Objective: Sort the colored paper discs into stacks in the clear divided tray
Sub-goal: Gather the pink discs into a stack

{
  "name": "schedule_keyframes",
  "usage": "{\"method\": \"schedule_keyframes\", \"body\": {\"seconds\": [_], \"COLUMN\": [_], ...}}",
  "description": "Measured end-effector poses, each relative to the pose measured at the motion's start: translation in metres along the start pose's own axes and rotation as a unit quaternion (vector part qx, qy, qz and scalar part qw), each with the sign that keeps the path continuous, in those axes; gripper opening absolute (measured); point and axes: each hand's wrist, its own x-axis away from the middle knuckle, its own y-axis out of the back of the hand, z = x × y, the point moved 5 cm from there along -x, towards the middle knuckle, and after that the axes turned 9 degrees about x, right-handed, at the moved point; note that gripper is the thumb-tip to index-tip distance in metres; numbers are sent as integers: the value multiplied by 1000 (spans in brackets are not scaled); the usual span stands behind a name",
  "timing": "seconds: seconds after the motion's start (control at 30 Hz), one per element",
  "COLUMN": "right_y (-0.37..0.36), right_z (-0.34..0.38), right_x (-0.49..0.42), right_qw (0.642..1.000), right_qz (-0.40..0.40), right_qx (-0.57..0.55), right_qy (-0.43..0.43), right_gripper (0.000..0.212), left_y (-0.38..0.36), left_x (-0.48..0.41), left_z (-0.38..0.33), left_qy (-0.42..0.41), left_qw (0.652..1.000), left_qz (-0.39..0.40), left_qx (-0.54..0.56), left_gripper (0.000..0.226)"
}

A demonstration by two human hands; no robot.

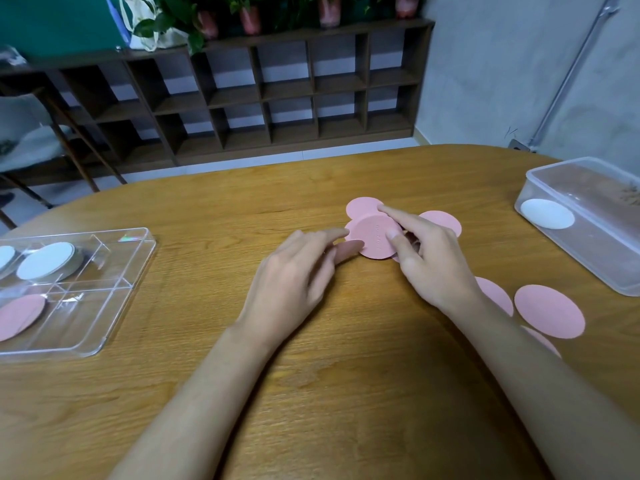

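My right hand (429,258) pinches a pink disc (372,237) between thumb and forefinger, tilted up over the table's middle. My left hand (298,271) reaches in from the left, its straight fingertips touching that disc's left edge. More pink discs lie flat around it: one behind (362,206), one to the right (445,221). Further pink discs (549,311) lie near my right forearm. The clear divided tray (114,303) sits at the left, with white discs (45,261) stacked in a far compartment and a pink disc (20,315) in a near one.
A clear plastic box (595,251) stands at the right table edge with one white disc (547,213) inside. Beyond the wooden table (242,393) are a dark cubby shelf (242,95) and a chair (31,140) at the left.
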Motion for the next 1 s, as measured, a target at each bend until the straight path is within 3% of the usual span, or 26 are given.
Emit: {"method": "schedule_keyframes", "body": {"seconds": [0.3, 0.57, 0.83, 1.0], "right_y": [-10, -21, -22, -19], "right_z": [7, 14, 20, 24], "right_x": [3, 8, 13, 14], "right_qw": [997, 993, 988, 995], "right_qz": [48, 112, 145, 92], "right_qx": [-48, -47, -57, 9], "right_qy": [26, 14, 0, 30], "right_gripper": [43, 48, 47, 49], "left_y": [0, -4, -4, -4], "left_x": [2, 3, 3, 3], "left_z": [9, 16, 17, 18], "left_qy": [104, 187, 186, 195], "left_qw": [985, 968, 967, 960], "left_qz": [-61, -81, -93, -85], "left_qx": [123, 150, 148, 184], "left_gripper": [32, 28, 27, 29]}}
